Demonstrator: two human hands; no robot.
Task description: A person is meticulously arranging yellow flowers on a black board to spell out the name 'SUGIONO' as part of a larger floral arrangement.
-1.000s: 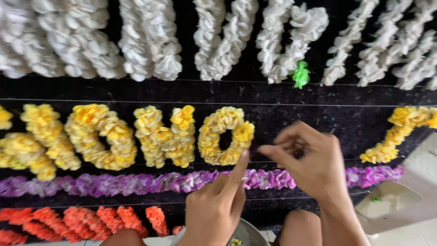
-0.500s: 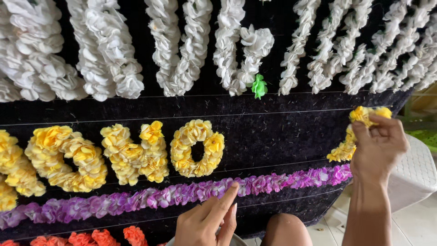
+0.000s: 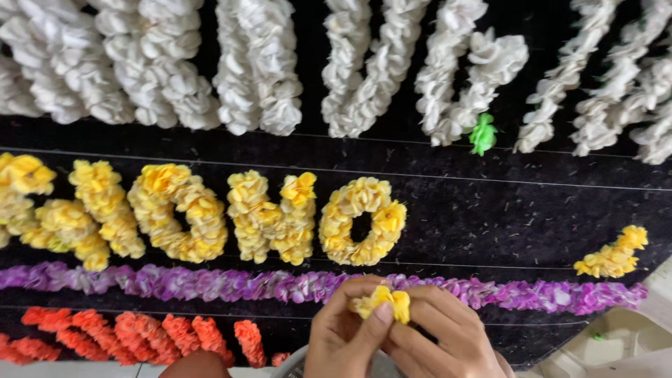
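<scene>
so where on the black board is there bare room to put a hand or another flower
Bare board lies between the yellow ring and the short yellow strip, above the purple row. Left of the ring, the yellow shapes crowd together. Both hands pinch a yellow flower.

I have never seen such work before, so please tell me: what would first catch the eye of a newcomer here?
First, the bright yellow flower letters across the middle of the black board, with white flower letters above them. Below run a purple flower line and orange flowers. At the bottom, the left hand and right hand together pinch a small yellow flower.
</scene>
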